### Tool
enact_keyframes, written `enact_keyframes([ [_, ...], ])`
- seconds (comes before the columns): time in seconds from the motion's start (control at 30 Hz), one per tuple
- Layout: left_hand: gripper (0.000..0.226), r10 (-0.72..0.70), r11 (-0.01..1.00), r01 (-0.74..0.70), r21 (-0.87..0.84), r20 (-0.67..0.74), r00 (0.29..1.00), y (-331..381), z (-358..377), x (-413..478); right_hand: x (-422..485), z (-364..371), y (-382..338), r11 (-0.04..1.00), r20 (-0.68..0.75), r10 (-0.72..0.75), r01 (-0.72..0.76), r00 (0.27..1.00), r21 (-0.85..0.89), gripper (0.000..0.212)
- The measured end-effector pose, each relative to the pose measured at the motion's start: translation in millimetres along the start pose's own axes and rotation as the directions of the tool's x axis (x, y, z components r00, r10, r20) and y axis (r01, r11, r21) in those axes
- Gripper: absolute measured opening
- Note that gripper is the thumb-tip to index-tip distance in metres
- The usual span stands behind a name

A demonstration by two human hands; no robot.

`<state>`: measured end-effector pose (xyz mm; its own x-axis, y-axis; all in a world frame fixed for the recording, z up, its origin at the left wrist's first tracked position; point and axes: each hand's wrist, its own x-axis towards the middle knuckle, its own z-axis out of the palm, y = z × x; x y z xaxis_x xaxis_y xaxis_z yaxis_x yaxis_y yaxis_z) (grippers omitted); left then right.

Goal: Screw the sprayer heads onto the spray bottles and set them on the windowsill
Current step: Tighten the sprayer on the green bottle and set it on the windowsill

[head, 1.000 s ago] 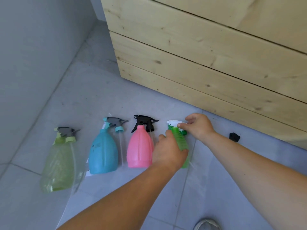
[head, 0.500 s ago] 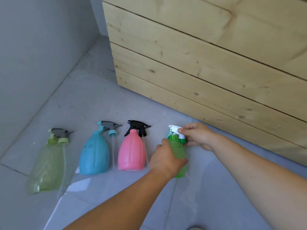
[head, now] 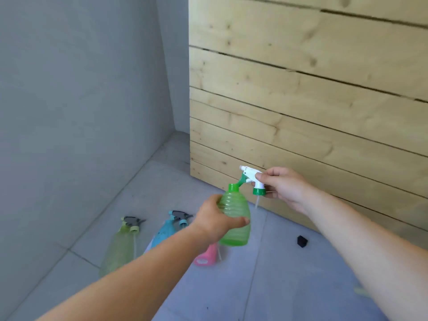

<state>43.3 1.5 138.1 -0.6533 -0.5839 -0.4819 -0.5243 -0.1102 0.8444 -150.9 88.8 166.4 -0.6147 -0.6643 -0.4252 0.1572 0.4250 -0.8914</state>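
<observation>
Head view: left hand [head: 215,222] grip wraps the green bottle [head: 235,218]; right hand [head: 281,187] grip pinches its detached sprayer head [head: 252,179].

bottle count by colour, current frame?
Green bottle, in the left hand: 1
Yellow-green bottle, on floor: 1
Blue bottle, on floor: 1
Pink bottle, on floor, mostly hidden: 1
Total: 4

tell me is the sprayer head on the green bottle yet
Off. The right hand holds the sprayer head beside the green bottle, whose neck is bare.
</observation>
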Motion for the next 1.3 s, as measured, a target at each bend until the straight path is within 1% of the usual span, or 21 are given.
enact_keyframes([
  [0.07,0.066,-0.007,0.998,0.008,-0.061,0.014,1.000,21.5,-29.7,-27.8,-26.3,6.9,-31.1,0.997,-0.005,-0.078,0.078,0.997,-0.010,0.009],
  [0.13,0.053,0.018,0.995,-0.014,-0.101,0.043,0.999,38.4,-59.3,-57.5,-54.0,17.0,-58.4,0.988,-0.020,-0.156,0.156,0.988,-0.021,0.008],
  [0.2,0.049,0.049,0.994,-0.040,-0.106,0.086,0.995,48.2,-84.9,-86.8,-80.2,27.1,-81.7,0.973,-0.050,-0.232,0.231,0.972,-0.016,0.008],
  [0.33,0.070,0.124,0.982,-0.099,-0.161,0.153,0.980,49.9,-134.9,-146.9,-131.5,52.0,-130.3,0.930,-0.096,-0.355,0.362,0.930,0.064,0.007],
  [0.5,0.074,0.129,0.981,-0.094,-0.171,0.203,0.971,20.3,-177.9,-204.3,-175.6,95.3,-174.9,0.833,-0.167,-0.461,0.489,0.872,0.258,0.010],
  [0.57,0.077,0.120,0.983,-0.089,-0.159,0.198,0.973,10.7,-186.8,-218.0,-186.0,112.8,-177.0,0.797,-0.201,-0.482,0.522,0.853,0.303,0.013],
  [0.63,0.077,0.127,0.984,-0.104,-0.145,0.158,0.979,8.5,-194.2,-225.2,-192.2,126.8,-171.9,0.771,-0.227,-0.495,0.544,0.839,0.331,0.010],
  [0.73,0.075,0.131,0.983,-0.117,-0.140,0.094,0.987,10.4,-200.9,-226.5,-196.7,133.2,-163.7,0.727,-0.276,-0.517,0.586,0.810,0.359,0.008],
  [0.8,0.078,0.132,0.986,-0.122,-0.112,0.086,0.988,8.8,-200.4,-225.3,-196.7,129.7,-162.5,0.712,-0.293,-0.518,0.595,0.804,0.373,0.008],
  [0.93,0.080,0.142,0.989,-0.135,-0.063,0.115,0.983,5.3,-193.2,-220.8,-193.5,125.8,-158.6,0.736,-0.246,-0.485,0.543,0.839,0.403,0.008],
  [1.07,0.077,0.178,0.983,-0.169,-0.076,0.139,0.974,10.3,-183.6,-213.9,-192.4,125.8,-153.3,0.779,-0.159,-0.478,0.500,0.864,0.379,0.007],
  [1.13,0.075,0.190,0.980,-0.177,-0.094,0.153,0.970,13.4,-177.7,-211.9,-193.1,128.8,-149.8,0.815,-0.092,-0.468,0.469,0.879,0.341,0.005],
  [1.2,0.074,0.201,0.977,-0.186,-0.103,0.165,0.966,16.5,-172.8,-210.4,-194.8,135.3,-143.5,0.851,0.007,-0.458,0.436,0.889,0.291,0.005],
  [1.3,0.074,0.216,0.975,-0.203,-0.095,0.167,0.962,19.0,-169.2,-208.6,-197.0,145.1,-132.3,0.888,0.178,-0.454,0.425,0.873,0.176,0.005],
])
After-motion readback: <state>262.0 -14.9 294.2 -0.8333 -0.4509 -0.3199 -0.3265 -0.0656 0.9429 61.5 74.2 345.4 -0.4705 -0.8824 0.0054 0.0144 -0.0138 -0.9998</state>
